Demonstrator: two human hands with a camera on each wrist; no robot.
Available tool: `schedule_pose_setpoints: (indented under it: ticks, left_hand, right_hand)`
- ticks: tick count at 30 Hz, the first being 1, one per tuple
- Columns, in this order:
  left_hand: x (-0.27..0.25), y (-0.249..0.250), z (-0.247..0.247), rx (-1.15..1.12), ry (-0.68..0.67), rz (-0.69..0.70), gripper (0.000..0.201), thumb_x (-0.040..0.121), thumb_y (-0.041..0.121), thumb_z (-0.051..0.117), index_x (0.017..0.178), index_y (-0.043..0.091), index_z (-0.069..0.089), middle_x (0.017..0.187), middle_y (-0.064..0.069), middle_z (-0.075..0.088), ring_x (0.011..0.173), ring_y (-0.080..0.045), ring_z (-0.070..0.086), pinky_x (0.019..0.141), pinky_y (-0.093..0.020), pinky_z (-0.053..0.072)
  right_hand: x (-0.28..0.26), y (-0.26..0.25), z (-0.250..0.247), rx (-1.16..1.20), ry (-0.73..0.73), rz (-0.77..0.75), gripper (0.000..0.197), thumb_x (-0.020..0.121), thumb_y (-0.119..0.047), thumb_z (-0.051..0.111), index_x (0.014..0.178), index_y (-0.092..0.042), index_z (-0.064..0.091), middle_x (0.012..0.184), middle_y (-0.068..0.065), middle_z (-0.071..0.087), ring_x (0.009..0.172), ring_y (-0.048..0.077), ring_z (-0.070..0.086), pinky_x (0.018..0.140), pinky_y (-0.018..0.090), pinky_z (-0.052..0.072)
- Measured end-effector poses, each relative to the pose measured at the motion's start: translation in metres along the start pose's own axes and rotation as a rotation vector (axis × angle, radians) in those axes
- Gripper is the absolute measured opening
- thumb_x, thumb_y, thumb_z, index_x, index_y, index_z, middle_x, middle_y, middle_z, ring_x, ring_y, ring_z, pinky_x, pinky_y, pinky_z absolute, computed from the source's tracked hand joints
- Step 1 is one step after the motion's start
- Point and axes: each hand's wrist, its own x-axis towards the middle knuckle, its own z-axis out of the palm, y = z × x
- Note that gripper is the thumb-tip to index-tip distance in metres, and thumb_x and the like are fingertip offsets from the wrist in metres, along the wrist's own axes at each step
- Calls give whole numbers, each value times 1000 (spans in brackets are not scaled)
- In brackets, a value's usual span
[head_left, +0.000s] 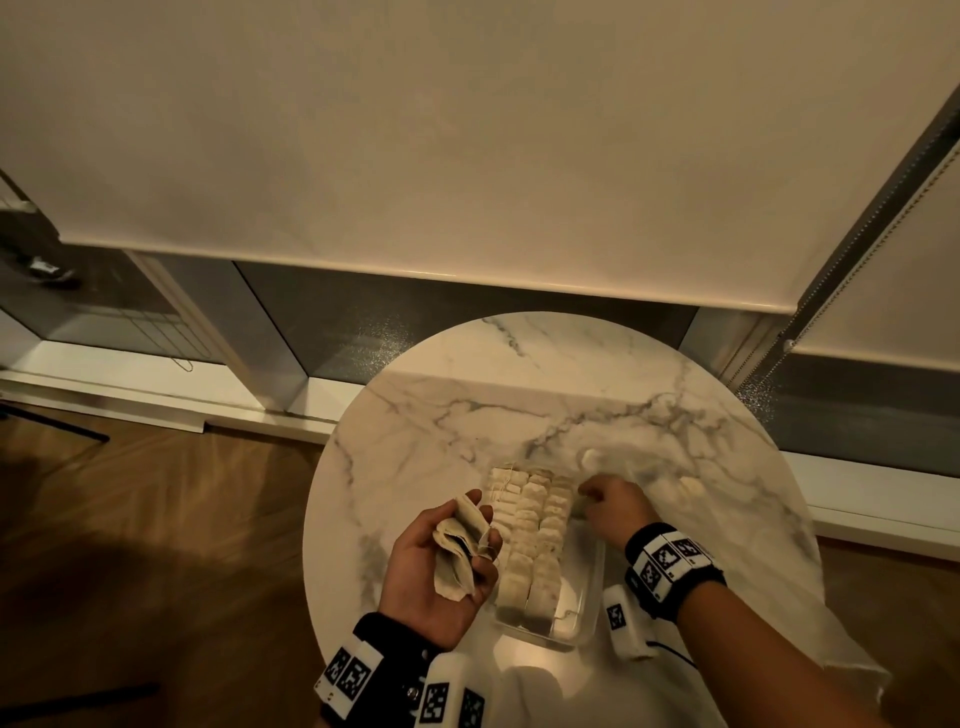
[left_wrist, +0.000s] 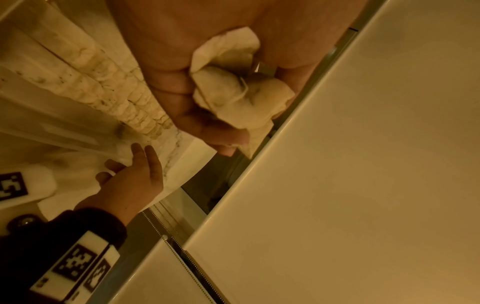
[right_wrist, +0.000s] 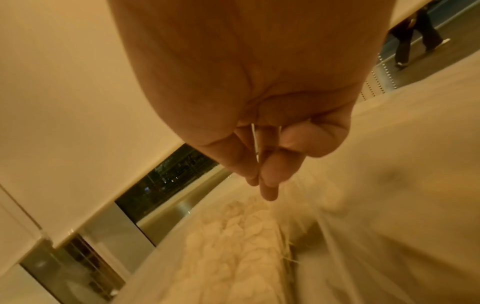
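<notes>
Head view: a bunch of tea bags (head_left: 460, 553), likely light, soft and easily torn, best taken by their paper bodies, is lying gripped in the left hand (head_left: 431, 582) beside the clear box (head_left: 584, 608) on the bench (head_left: 415, 457), while the right hand (head_left: 610, 506) is pinching what looks like a string (right_wrist: 255, 142) over the rows (head_left: 530, 540) inside.

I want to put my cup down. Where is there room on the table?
Bare marble lies behind the clear box of tea bags, toward the far rim of the table, and left of the left hand. The right side is crowded: right hand, clear plastic.
</notes>
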Motion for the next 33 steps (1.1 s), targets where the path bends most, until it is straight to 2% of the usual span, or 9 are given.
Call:
schedule_pose_setpoints:
  ticks: [5,9,11,14,17,20,23,28,33]
  left_hand:
    - [8,-9,-4,-86,8,-105,24,80,20,60,91,3,73,94,-13,65,80,-27,63,50,-27,54]
    - [18,-20,-12,-115,64,-157,23,78,15,63,86,-6,70,82,-11,64,68,-17,64,68,-29,57]
    - [23,-25,-23,-217,36,-201,21,74,1,68,95,-5,66,77,-1,60,63,2,49,96,-17,43]
    - [24,-30,-23,-173,7,-183,51,73,-1,69,121,6,54,100,1,55,74,-3,50,109,-14,26]
    - [22,-35,-14,-68,-44,-117,67,75,8,64,140,9,45,112,-5,57,87,-20,62,91,-33,50]
    - [20,-36,-7,15,-47,-109,73,76,8,64,145,5,41,116,-12,58,95,-25,60,76,-38,58]
    - [16,-38,-1,21,-68,-162,60,81,0,60,139,6,46,94,-6,61,70,-17,64,64,-33,57]
    - [21,-43,-3,92,-47,-147,41,74,5,67,114,6,61,97,-12,58,88,-22,56,77,-30,48]
    - [23,-47,-1,97,12,-147,22,86,13,51,102,6,65,89,-16,64,79,-32,61,60,-32,56]
  right_hand:
    - [-29,-9,-3,305,-82,-72,18,85,-12,65,79,-27,72,82,-4,73,81,15,69,79,38,59]
    - [-71,-33,-13,525,-238,-210,13,96,-15,61,94,-7,71,77,2,68,57,-3,60,45,14,44]
    - [-84,-40,-14,596,-247,-283,13,95,-16,63,98,-6,71,81,2,67,56,-4,57,46,11,41]
    - [-94,-46,-15,591,-169,-371,11,87,-29,73,95,-20,71,77,-6,69,60,7,56,57,23,48]
    - [-99,-50,-17,479,-166,-387,24,81,-45,74,95,-28,67,75,-6,72,67,20,63,70,31,51]
    - [-99,-46,-20,377,-66,-377,20,78,-44,76,87,-28,67,75,-7,70,66,10,62,70,29,53]
    - [-104,-43,-23,353,-104,-369,27,75,-50,72,79,-23,69,71,-8,71,66,9,64,68,29,54]
    - [-106,-36,-26,499,-63,-338,8,80,-20,75,74,-20,70,71,-3,70,65,12,65,64,34,56]
    - [-111,-36,-35,884,-106,-158,7,91,-2,64,85,-4,61,74,12,63,63,21,67,50,31,54]
